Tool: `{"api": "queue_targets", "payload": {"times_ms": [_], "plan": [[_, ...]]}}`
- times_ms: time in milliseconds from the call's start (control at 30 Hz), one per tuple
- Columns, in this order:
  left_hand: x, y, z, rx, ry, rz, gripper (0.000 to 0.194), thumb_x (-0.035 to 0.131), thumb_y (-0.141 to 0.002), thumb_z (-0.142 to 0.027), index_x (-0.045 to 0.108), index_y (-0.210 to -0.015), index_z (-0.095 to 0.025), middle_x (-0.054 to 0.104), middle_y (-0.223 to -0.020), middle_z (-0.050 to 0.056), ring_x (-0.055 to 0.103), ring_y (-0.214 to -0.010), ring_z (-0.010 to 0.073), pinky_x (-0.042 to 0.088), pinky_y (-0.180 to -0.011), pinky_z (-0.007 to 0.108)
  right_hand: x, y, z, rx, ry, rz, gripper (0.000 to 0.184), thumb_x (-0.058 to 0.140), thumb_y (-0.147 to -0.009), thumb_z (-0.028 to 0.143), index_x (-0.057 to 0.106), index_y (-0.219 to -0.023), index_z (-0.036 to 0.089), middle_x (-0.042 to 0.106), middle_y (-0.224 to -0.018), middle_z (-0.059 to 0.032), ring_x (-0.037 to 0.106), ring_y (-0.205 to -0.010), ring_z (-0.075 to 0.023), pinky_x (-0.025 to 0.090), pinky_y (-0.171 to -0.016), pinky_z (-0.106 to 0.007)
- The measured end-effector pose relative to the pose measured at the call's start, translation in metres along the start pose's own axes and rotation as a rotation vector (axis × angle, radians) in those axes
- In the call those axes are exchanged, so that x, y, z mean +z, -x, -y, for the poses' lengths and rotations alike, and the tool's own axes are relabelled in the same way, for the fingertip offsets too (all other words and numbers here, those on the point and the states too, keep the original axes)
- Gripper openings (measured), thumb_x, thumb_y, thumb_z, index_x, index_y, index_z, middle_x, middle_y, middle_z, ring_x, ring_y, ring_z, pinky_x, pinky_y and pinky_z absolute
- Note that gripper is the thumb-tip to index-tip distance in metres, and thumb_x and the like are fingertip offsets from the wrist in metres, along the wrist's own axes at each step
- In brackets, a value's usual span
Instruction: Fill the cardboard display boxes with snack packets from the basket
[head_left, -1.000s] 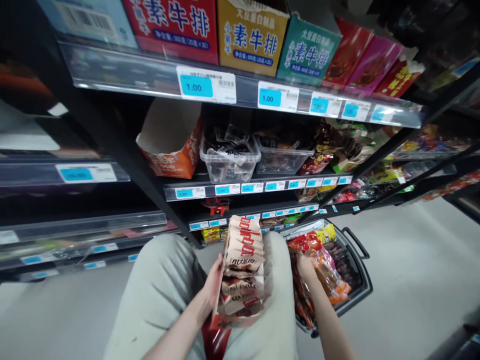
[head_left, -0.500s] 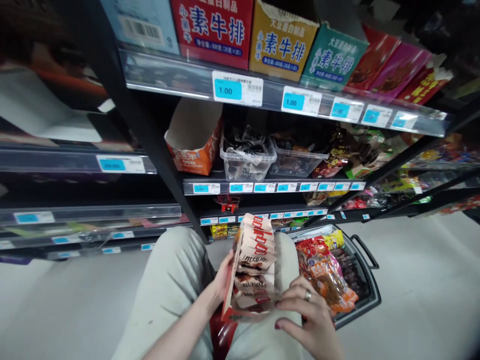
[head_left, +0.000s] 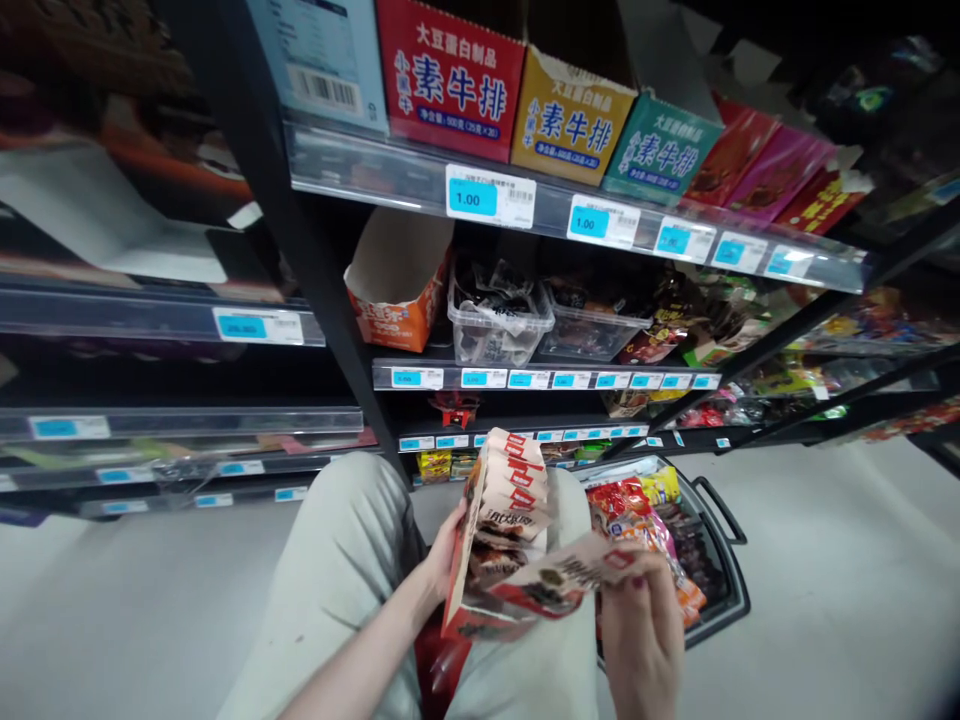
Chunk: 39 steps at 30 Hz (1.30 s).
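Observation:
My left hand (head_left: 442, 560) is wrapped round the left side of an open display box (head_left: 454, 605) with a red edge. The box is tilted over my lap, and a row of beige snack packets (head_left: 513, 482) with red and black lettering stands inside it. Between the thumb and fingers of my right hand (head_left: 643, 625) is one end of a single snack packet (head_left: 559, 582). That packet stretches leftward across the near part of the box, its far end still over the box's contents. Part of my left hand's fingers is hidden by the box.
A shopping basket (head_left: 742, 600) with colourful snack bags (head_left: 630, 505) stands on the floor at right. Ahead are shelves with an orange-white box (head_left: 397, 315), a clear plastic tub (head_left: 495, 340) and, higher up, a red carton (head_left: 450, 85). A black shelf upright (head_left: 300, 230) stands left.
My right hand has gripped one packet and pulled it up and to the right, out of the row. My left hand keeps the box in place. The view has shifted slightly.

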<state>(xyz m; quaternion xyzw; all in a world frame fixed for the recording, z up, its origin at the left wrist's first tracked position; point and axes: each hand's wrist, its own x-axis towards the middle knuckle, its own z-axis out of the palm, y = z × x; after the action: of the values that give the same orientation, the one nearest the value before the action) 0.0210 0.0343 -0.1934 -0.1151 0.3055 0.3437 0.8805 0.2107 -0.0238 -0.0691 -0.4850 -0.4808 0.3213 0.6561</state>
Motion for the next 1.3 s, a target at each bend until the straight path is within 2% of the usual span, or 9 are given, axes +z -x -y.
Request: {"api": "queue_targets", "payload": {"times_ms": [167, 300, 433, 600, 733, 867, 1033, 1167, 1300], "plan": [[0.007, 0.005, 0.000, -0.010, 0.023, 0.027, 0.081, 0.032, -0.103, -0.065, 0.048, -0.154, -0.004, 0.079, -0.116, 0.022, 0.079, -0.102, 0.0367, 0.060, -0.097, 0.052, 0.009, -0.024, -0.005, 0.255, -0.068, -0.228, 0.032, 0.067, -0.096, 0.056, 0.059, -0.090, 0.025, 0.058, -0.067, 0.0035, 0.057, -0.064, -0.0158, 0.050, -0.065, -0.028], [0.013, 0.010, 0.001, -0.021, -0.012, -0.039, 0.080, 0.031, -0.102, -0.066, 0.053, -0.150, -0.006, 0.081, -0.109, 0.022, 0.080, -0.094, 0.0381, 0.061, -0.091, 0.055, 0.008, -0.040, -0.006, 0.431, -0.224, -0.069, 0.044, 0.078, -0.082, 0.063, 0.055, -0.079, 0.026, 0.045, -0.058, 0.0066, 0.043, -0.050, -0.0135, 0.041, -0.049, -0.027], [0.019, 0.013, 0.000, 0.011, -0.057, -0.072, 0.084, 0.025, -0.104, -0.066, 0.055, -0.146, 0.001, 0.081, -0.091, 0.022, 0.080, -0.082, 0.0366, 0.062, -0.084, 0.053, -0.004, -0.041, -0.002, 0.559, -0.448, 0.181, 0.061, 0.054, -0.084, 0.085, 0.060, -0.083, 0.024, 0.028, -0.051, 0.0106, 0.009, -0.036, -0.0090, 0.019, -0.035, -0.031], [0.024, 0.016, -0.001, 0.016, -0.120, -0.123, 0.090, 0.020, -0.103, -0.067, 0.058, -0.139, 0.006, 0.079, -0.082, 0.024, 0.078, -0.069, 0.0357, 0.062, -0.070, 0.048, -0.031, -0.033, -0.014, 0.617, -0.588, 0.085, 0.057, 0.053, -0.088, 0.082, 0.061, -0.094, 0.025, 0.036, -0.051, 0.0089, 0.019, -0.037, -0.0102, 0.035, -0.044, -0.032], [0.028, 0.018, 0.001, 0.024, -0.100, -0.145, 0.084, 0.022, -0.104, -0.065, 0.062, -0.137, 0.001, 0.080, -0.085, 0.022, 0.078, -0.071, 0.0342, 0.062, -0.075, 0.048, -0.071, -0.061, -0.033, 0.554, -0.385, -0.124, 0.038, 0.077, -0.074, 0.057, 0.064, -0.093, 0.027, 0.056, -0.064, 0.0031, 0.051, -0.053, -0.0171, 0.048, -0.056, -0.034], [0.028, 0.018, 0.001, 0.016, -0.089, -0.137, 0.084, 0.021, -0.104, -0.065, 0.064, -0.134, 0.000, 0.081, -0.090, 0.022, 0.079, -0.076, 0.0346, 0.063, -0.077, 0.049, -0.126, -0.115, -0.061, 0.371, 0.073, -0.305, 0.051, 0.081, -0.055, 0.042, 0.065, -0.099, 0.021, 0.072, -0.082, -0.0006, 0.065, -0.069, -0.0191, 0.051, -0.064, -0.030], [0.021, 0.016, 0.000, 0.037, -0.147, -0.145, 0.082, 0.022, -0.104, -0.064, 0.075, -0.107, -0.001, 0.080, -0.088, 0.024, 0.078, -0.073, 0.0357, 0.063, -0.073, 0.049, -0.161, -0.154, -0.116, 0.299, 0.904, -0.017, 0.024, 0.063, -0.075, 0.042, 0.063, -0.088, 0.022, 0.076, -0.081, -0.0095, 0.072, -0.078, -0.0262, 0.054, -0.076, -0.036], [0.017, 0.014, 0.000, 0.032, -0.184, -0.155, 0.083, 0.021, -0.104, -0.065, 0.077, -0.099, -0.004, 0.081, -0.088, 0.024, 0.079, -0.077, 0.0362, 0.063, -0.078, 0.051, -0.157, -0.150, -0.159, 0.328, 1.061, 0.099, 0.010, 0.058, -0.083, 0.028, 0.065, -0.084, 0.021, 0.077, -0.083, -0.0119, 0.073, -0.080, -0.0266, 0.051, -0.079, -0.035], [0.014, 0.011, -0.001, 0.012, -0.142, -0.086, 0.085, 0.021, -0.103, -0.068, 0.077, -0.097, -0.004, 0.080, -0.088, 0.025, 0.080, -0.077, 0.0371, 0.064, -0.076, 0.052, -0.151, -0.135, -0.192, 0.372, 1.162, 0.180, 0.017, 0.052, -0.092, 0.022, 0.068, -0.092, 0.018, 0.078, -0.093, -0.0147, 0.074, -0.086, -0.0258, 0.050, -0.079, -0.031]]}}
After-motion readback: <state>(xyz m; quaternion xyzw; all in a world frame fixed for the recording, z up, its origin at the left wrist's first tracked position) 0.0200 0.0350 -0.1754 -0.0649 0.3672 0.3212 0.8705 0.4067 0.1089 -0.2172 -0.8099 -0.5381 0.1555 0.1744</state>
